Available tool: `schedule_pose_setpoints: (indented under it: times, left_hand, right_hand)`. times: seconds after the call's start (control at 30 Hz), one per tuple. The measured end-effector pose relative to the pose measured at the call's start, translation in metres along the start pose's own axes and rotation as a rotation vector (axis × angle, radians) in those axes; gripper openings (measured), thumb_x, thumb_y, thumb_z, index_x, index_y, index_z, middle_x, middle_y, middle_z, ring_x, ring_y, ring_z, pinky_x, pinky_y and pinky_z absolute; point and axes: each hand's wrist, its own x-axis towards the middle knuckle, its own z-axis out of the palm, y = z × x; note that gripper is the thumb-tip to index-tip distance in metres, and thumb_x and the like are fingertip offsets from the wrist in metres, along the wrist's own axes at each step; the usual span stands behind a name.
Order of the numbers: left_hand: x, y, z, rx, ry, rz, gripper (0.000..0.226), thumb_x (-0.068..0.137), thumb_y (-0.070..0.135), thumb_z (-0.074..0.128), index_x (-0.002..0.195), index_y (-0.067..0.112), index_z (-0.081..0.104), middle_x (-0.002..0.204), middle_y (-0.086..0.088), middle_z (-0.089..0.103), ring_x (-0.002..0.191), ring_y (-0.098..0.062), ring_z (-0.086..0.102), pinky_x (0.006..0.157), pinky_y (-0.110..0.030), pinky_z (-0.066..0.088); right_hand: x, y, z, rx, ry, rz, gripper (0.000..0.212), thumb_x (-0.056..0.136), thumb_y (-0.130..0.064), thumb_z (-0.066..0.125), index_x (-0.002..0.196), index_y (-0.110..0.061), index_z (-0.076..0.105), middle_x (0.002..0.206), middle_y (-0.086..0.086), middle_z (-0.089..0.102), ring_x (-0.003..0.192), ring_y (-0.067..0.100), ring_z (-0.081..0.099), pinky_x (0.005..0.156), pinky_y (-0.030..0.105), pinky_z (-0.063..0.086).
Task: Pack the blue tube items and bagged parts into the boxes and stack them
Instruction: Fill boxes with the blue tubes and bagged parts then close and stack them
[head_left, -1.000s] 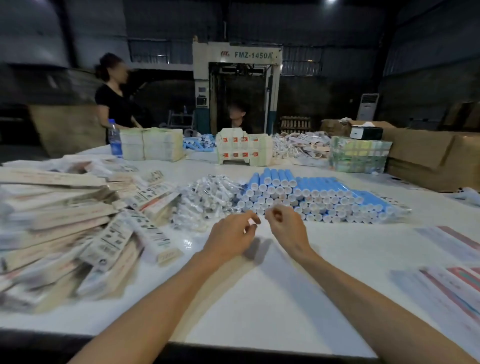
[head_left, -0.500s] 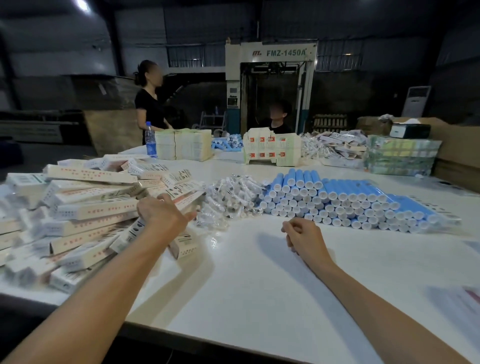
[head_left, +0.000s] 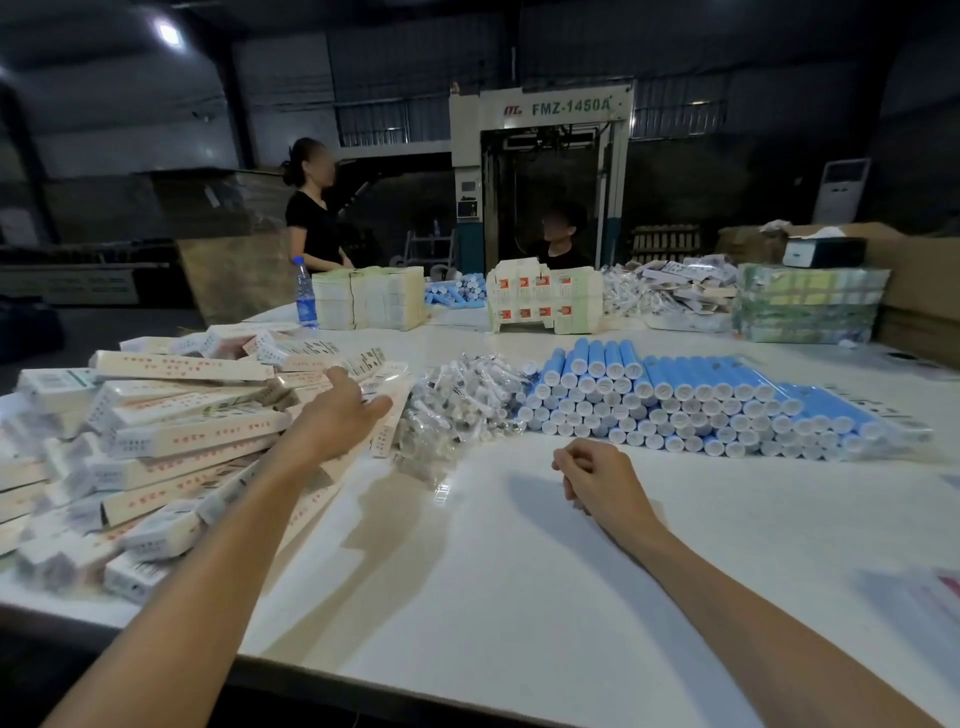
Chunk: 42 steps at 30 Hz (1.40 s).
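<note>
A heap of long white boxes (head_left: 171, 431) fills the table's left side. My left hand (head_left: 340, 413) reaches over the heap's right edge with fingers spread, resting on or just above the boxes. Clear bagged parts (head_left: 457, 397) lie in a pile at the centre. To their right, blue tubes (head_left: 675, 400) with white caps are stacked lying down. My right hand (head_left: 592, 475) rests on the white table (head_left: 493, 571) in front of the tubes, its fingers curled; nothing shows in it.
At the table's far side stand stacks of flat cartons (head_left: 369, 297), a printed carton block (head_left: 543, 302), a water bottle (head_left: 306, 293) and wrapped bundles (head_left: 808, 301). Two people (head_left: 311, 208) are behind the table, near a large machine (head_left: 540, 156). Cardboard boxes (head_left: 914, 291) sit at right.
My left hand left the right hand at the table's middle and swung left to the box heap, its fingers now spread. The right hand stayed, fingers curled. The view turned left.
</note>
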Motion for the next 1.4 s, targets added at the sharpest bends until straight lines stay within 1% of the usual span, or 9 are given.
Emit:
schedule_pose_setpoints:
  times: [0.17, 0.37, 0.53, 0.7, 0.8, 0.93, 1.03, 1.23, 1.4]
  left_hand:
    - [-0.005, 0.021, 0.007, -0.570, -0.182, -0.070, 0.042, 0.106, 0.041, 0.040, 0.127, 0.012, 0.063, 0.101, -0.015, 0.080, 0.079, -0.027, 0.069, 0.068, -0.035, 0.056]
    - [-0.007, 0.047, 0.050, -1.031, -0.464, -0.021, 0.086, 0.095, 0.079, 0.037, 0.128, 0.003, 0.059, 0.081, -0.009, 0.070, 0.064, -0.021, 0.066, 0.060, -0.031, 0.057]
    - [-0.016, 0.065, 0.085, -1.191, -0.734, -0.023, 0.099, 0.069, 0.082, 0.080, 0.127, 0.006, 0.054, 0.078, -0.005, 0.062, 0.064, -0.019, 0.061, 0.061, -0.030, 0.055]
    - [-0.019, 0.073, 0.111, -1.027, -0.536, 0.229, 0.073, 0.079, 0.041, 0.090, 0.132, 0.000, 0.061, 0.108, -0.016, 0.080, 0.096, -0.037, 0.080, 0.077, -0.037, 0.065]
    - [-0.014, 0.069, 0.117, -1.035, -0.363, 0.334, 0.052, 0.091, 0.033, 0.082, 0.130, 0.003, 0.064, 0.106, -0.018, 0.080, 0.088, -0.041, 0.080, 0.073, -0.041, 0.066]
    - [-0.007, 0.058, 0.121, -0.871, -0.101, 0.368, 0.062, 0.081, 0.060, 0.083, 0.125, 0.020, 0.065, 0.081, -0.001, 0.075, 0.063, -0.017, 0.069, 0.065, -0.028, 0.058]
    - [-0.005, 0.057, 0.125, -0.784, -0.005, 0.282, 0.080, 0.067, 0.081, 0.078, 0.126, 0.035, 0.052, 0.091, 0.009, 0.073, 0.073, -0.012, 0.068, 0.076, -0.036, 0.054]
    - [-0.007, 0.052, 0.127, -1.001, -0.145, 0.256, 0.056, 0.096, 0.076, 0.038, 0.125, 0.032, 0.059, 0.105, -0.004, 0.073, 0.091, -0.012, 0.075, 0.084, -0.037, 0.051]
    - [0.000, 0.047, 0.137, -1.017, -0.191, 0.210, 0.017, 0.113, 0.036, 0.050, 0.120, 0.041, 0.064, 0.095, 0.022, 0.077, 0.085, 0.005, 0.074, 0.074, -0.027, 0.050]
  right_hand:
    - [-0.001, -0.003, 0.000, 0.002, -0.028, -0.024, 0.026, 0.104, -0.028, 0.059, 0.084, -0.015, 0.068, 0.064, 0.009, 0.067, 0.055, 0.010, 0.057, 0.057, 0.030, 0.049]
    - [-0.001, -0.006, 0.003, -0.014, -0.052, -0.048, 0.025, 0.103, -0.025, 0.060, 0.084, -0.012, 0.069, 0.066, 0.012, 0.067, 0.055, 0.012, 0.056, 0.059, 0.034, 0.049]
    - [0.000, -0.004, 0.003, -0.028, -0.052, -0.042, 0.024, 0.104, -0.027, 0.061, 0.086, -0.014, 0.069, 0.066, 0.011, 0.069, 0.051, 0.014, 0.058, 0.052, 0.034, 0.048]
    - [0.001, -0.005, 0.001, -0.030, -0.026, -0.048, 0.027, 0.106, -0.033, 0.060, 0.084, -0.018, 0.066, 0.065, 0.006, 0.069, 0.052, 0.025, 0.061, 0.054, 0.042, 0.051]
    - [0.003, -0.011, -0.004, -0.056, 0.065, -0.016, 0.023, 0.105, -0.030, 0.059, 0.085, -0.020, 0.068, 0.068, 0.003, 0.070, 0.055, 0.015, 0.061, 0.061, 0.042, 0.055]
    - [0.028, -0.028, -0.032, -0.106, 0.349, -0.055, 0.021, 0.104, -0.026, 0.059, 0.086, -0.022, 0.067, 0.068, -0.005, 0.069, 0.063, 0.010, 0.066, 0.063, 0.033, 0.054]
    - [0.072, -0.041, -0.065, -0.274, 0.440, -0.038, 0.012, 0.105, -0.022, 0.056, 0.097, -0.017, 0.064, 0.081, -0.005, 0.068, 0.071, 0.015, 0.067, 0.066, 0.038, 0.058]
    - [0.160, -0.033, -0.105, -0.676, 0.300, 0.199, 0.028, 0.105, -0.022, 0.050, 0.082, -0.007, 0.051, 0.084, 0.010, 0.053, 0.088, 0.032, 0.057, 0.070, 0.039, 0.045]
    - [0.186, -0.017, -0.107, -0.797, 0.020, 0.326, 0.037, 0.108, -0.032, 0.046, 0.080, -0.008, 0.049, 0.101, 0.015, 0.055, 0.106, 0.035, 0.057, 0.081, 0.039, 0.047]
